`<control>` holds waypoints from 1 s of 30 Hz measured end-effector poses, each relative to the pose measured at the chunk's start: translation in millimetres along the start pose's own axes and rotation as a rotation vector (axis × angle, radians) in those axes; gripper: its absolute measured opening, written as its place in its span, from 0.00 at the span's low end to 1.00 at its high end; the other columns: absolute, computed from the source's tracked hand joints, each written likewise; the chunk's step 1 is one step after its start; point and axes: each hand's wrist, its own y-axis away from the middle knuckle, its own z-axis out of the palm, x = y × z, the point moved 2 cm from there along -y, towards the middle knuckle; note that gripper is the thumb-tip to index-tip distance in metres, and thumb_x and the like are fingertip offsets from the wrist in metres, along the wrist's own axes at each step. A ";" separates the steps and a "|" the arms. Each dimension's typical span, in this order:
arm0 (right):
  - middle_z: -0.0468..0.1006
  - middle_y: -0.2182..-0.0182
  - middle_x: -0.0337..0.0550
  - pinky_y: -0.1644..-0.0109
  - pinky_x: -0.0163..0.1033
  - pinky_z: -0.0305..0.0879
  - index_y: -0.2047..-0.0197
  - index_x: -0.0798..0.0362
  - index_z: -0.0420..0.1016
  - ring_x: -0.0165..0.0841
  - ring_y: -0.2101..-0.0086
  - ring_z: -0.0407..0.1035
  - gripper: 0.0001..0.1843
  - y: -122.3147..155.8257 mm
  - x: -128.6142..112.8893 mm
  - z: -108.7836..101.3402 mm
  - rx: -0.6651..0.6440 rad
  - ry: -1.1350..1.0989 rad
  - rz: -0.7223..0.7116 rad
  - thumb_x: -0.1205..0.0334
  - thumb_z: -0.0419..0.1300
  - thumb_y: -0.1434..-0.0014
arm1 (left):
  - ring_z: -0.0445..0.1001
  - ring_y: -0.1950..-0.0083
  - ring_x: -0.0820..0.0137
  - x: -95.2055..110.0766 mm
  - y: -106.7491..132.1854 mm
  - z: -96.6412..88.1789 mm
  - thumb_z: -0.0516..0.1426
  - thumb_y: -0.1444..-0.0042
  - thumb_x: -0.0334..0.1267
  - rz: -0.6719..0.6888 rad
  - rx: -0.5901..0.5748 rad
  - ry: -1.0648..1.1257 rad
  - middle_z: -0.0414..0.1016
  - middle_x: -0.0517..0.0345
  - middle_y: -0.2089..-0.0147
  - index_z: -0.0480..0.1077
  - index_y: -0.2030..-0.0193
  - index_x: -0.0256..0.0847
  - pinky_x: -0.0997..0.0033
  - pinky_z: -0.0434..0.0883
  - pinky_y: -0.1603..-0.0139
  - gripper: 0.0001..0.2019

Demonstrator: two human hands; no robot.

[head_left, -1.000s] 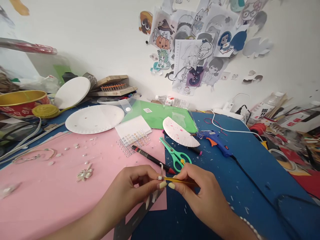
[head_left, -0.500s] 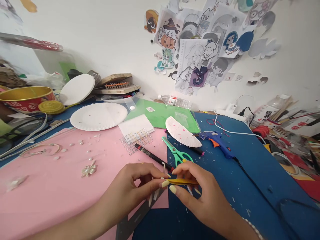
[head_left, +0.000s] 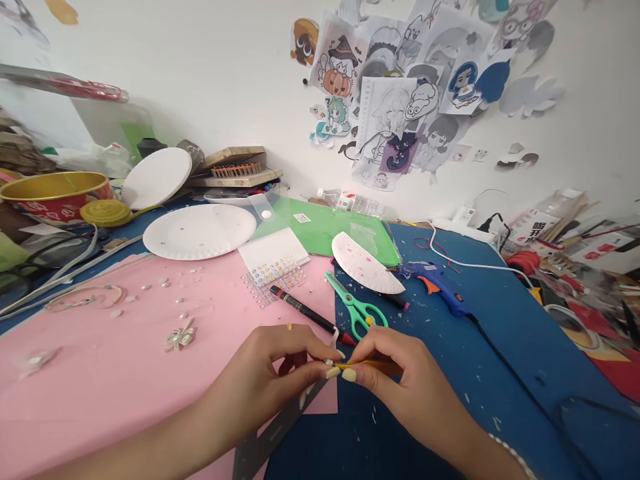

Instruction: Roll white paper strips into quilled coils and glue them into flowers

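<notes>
Over the dark ruler, my left hand pinches a small white piece between thumb and forefinger, right by the left tip of a thin yellow strip. My right hand is closed on that yellow strip, thumb and forefinger pressing it flat near its left end. Its material I cannot make out. A slim white sliver stands up behind the left fingertips. Just beyond the hands lie a black marker with a red end and green-handled scissors.
A pink sheet bears a pearl ornament, loose beads and rhinestone sheets. Paper plates, a half plate with pink marks and a green folder lie behind. To the right is a blue glue gun with its cord.
My right thumb and forefinger have closed together on the yellow strip, whose layers stood slightly apart before. My left hand has barely moved.
</notes>
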 end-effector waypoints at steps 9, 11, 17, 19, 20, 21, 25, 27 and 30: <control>0.68 0.78 0.34 0.74 0.27 0.55 0.76 0.54 0.69 0.24 0.76 0.62 0.06 0.4 -2.3 -5.3 -0.067 0.022 -0.025 0.63 0.59 0.49 | 0.62 0.78 0.77 4.9 -3.5 -5.0 0.58 0.53 0.35 -0.022 -0.045 -0.025 0.75 0.62 0.72 0.75 0.69 0.43 0.79 0.56 0.79 0.05; 0.67 0.79 0.33 0.75 0.28 0.54 0.76 0.54 0.69 0.23 0.77 0.61 0.06 0.8 -2.8 -7.0 -0.075 0.020 -0.020 0.64 0.59 0.49 | 0.62 0.79 0.78 8.0 -3.8 -9.0 0.59 0.54 0.34 -0.057 -0.022 0.055 0.74 0.62 0.73 0.75 0.71 0.43 0.80 0.58 0.79 0.04; 0.68 0.78 0.34 0.74 0.29 0.54 0.75 0.54 0.69 0.24 0.76 0.61 0.06 4.9 -4.7 -7.5 -0.168 -0.047 -0.028 0.62 0.60 0.50 | 0.70 0.65 0.73 8.5 -8.5 -25.2 0.58 0.52 0.33 0.026 0.062 0.207 0.75 0.63 0.68 0.75 0.69 0.46 0.81 0.66 0.68 0.05; 0.68 0.78 0.34 0.74 0.29 0.55 0.75 0.54 0.69 0.24 0.76 0.61 0.08 6.2 -5.1 -6.6 -0.222 -0.083 0.000 0.59 0.60 0.50 | 0.70 0.64 0.73 8.6 -9.5 -26.9 0.56 0.49 0.34 0.066 0.093 0.159 0.75 0.64 0.67 0.75 0.69 0.46 0.81 0.65 0.64 0.06; 0.68 0.78 0.34 0.74 0.29 0.55 0.76 0.54 0.69 0.24 0.76 0.61 0.09 6.7 -5.3 -6.4 -0.246 -0.100 0.009 0.58 0.61 0.50 | 0.70 0.64 0.73 9.1 -9.5 -26.5 0.55 0.48 0.35 0.080 0.102 0.137 0.75 0.63 0.66 0.75 0.69 0.46 0.81 0.65 0.63 0.07; 0.68 0.78 0.34 0.75 0.29 0.55 0.76 0.54 0.69 0.24 0.76 0.61 0.09 7.0 -5.6 -6.3 -0.267 -0.115 0.011 0.58 0.61 0.50 | 0.70 0.63 0.73 9.7 -9.3 -25.3 0.54 0.46 0.36 0.089 0.099 0.124 0.75 0.63 0.66 0.75 0.69 0.45 0.79 0.65 0.62 0.08; 0.68 0.77 0.34 0.75 0.29 0.54 0.76 0.54 0.70 0.23 0.76 0.60 0.08 6.7 -6.6 -8.6 -0.296 -0.187 -0.037 0.59 0.62 0.51 | 0.72 0.63 0.68 11.0 -8.4 -15.2 0.50 0.44 0.38 0.075 -0.161 0.143 0.76 0.57 0.65 0.76 0.65 0.40 0.74 0.66 0.60 0.12; 0.68 0.78 0.33 0.75 0.29 0.54 0.76 0.54 0.70 0.23 0.77 0.60 0.08 6.4 -6.4 -10.4 -0.303 -0.236 -0.053 0.60 0.62 0.52 | 0.72 0.65 0.67 9.1 -8.0 -11.1 0.50 0.44 0.38 0.045 -0.305 0.157 0.76 0.53 0.66 0.76 0.65 0.36 0.72 0.67 0.63 0.13; 0.66 0.79 0.33 0.76 0.28 0.54 0.76 0.54 0.69 0.22 0.78 0.58 0.08 6.3 -4.8 -13.0 -0.299 -0.308 -0.050 0.60 0.63 0.53 | 0.72 0.69 0.68 3.8 -8.6 -8.0 0.54 0.46 0.40 0.021 -0.357 0.239 0.76 0.51 0.70 0.76 0.69 0.33 0.73 0.67 0.67 0.13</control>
